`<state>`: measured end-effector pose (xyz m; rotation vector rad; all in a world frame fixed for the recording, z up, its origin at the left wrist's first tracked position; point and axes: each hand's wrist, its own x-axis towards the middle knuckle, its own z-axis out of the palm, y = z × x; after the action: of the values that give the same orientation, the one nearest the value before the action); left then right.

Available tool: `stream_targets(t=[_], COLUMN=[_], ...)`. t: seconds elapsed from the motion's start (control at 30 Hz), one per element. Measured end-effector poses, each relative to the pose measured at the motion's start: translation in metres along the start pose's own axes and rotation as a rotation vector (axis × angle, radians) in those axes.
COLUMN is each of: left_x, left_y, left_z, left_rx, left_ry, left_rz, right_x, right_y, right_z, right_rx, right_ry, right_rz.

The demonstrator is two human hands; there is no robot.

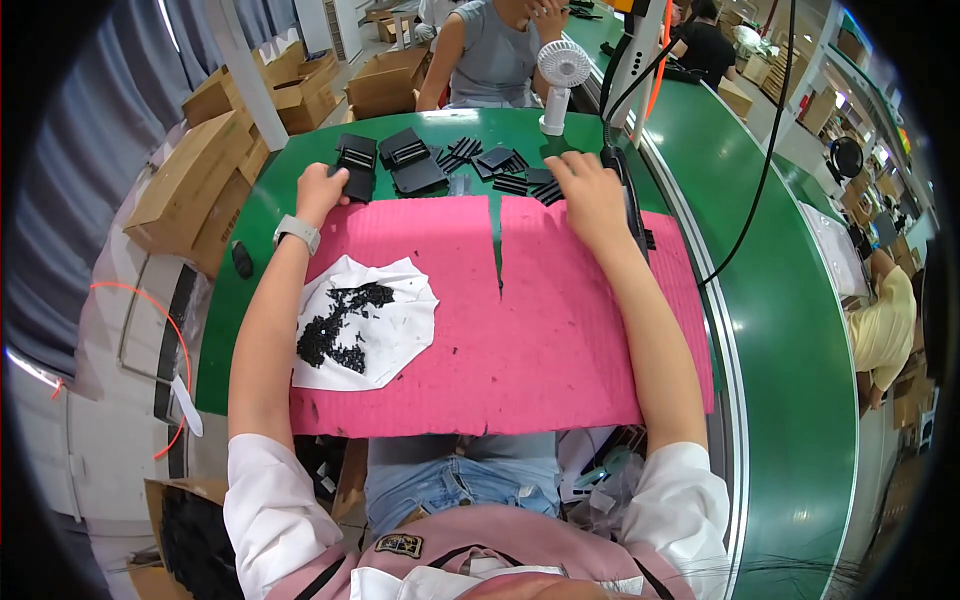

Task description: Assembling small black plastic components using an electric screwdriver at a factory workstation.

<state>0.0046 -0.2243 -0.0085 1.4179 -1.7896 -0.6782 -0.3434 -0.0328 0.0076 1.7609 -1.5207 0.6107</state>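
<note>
My left hand (322, 192), with a watch on its wrist, is closed on the near left edge of a black plastic case (358, 158). A second black case (405, 150) lies just to its right. My right hand (592, 197) reaches over the right end of a loose pile of flat black plastic pieces (497, 160), its fingers stretched forward and slightly apart. Whether its fingertips touch a piece is hard to see. Between my forearms lies a pink ribbed sheet (560, 320) with a slit in its far edge. White paper (400, 345) on it carries many tiny black parts (325, 340).
A white handheld fan (563, 70) stands at the green table's (465, 122) far side, before a seated person (495, 50). Dark cables and a post (622, 80) rise beyond my right hand. A small dark object (241, 259) lies at left. Cardboard boxes (190, 175) stand beyond.
</note>
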Motion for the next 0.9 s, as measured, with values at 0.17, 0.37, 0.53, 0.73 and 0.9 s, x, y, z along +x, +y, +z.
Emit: stream_targets(t=[0.17,0.37,0.53,0.73,0.9], left_x=[-0.013,-0.071,-0.142,-0.217,-0.221], left_y=[0.003,0.048,0.085,0.108,0.099], left_z=[-0.012,-0.013,0.008,0.024,0.035], left_rx=[-0.402,-0.599,-0.777,-0.751,-0.81], left_ry=[0.221,0.234,-0.233,-0.514,-0.597], left_rz=[0.107,0.11,-0.174,-0.389,-0.333], right_x=[0.007,0.001,0.009,0.016,-0.005], right_y=[-0.007,0.01,0.003,-0.068,-0.076], right_z=[0.029,0.027,-0.003,-0.067,-0.05], right_rx=[-0.014,0.204,0.939,1.406,1.246], right_ry=[-0.381,-0.461,-0.166,-0.504,-0.538], right_rz=[-0.113,-0.045,0.427,0.412,0.445])
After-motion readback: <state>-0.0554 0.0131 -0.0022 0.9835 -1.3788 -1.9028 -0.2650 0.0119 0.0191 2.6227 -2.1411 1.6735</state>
